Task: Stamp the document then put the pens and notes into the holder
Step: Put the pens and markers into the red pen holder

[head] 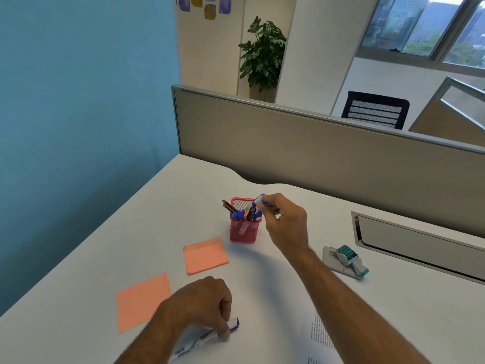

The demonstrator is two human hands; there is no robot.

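Head view: right hand point(284, 222) pinches a blue-capped marker point(259, 200) over the red mesh holder point(244, 232), which holds several pens. Left hand point(199, 306) grips a white marker point(202, 340) on the desk point(275, 285), near two orange notes point(205, 255). Stamp point(350, 258) lies right.

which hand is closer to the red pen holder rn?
Right. The right hand is at the rim of the red mesh holder, gripping a blue-capped marker over it. The left hand is well nearer the camera, on the desk, gripping another marker.
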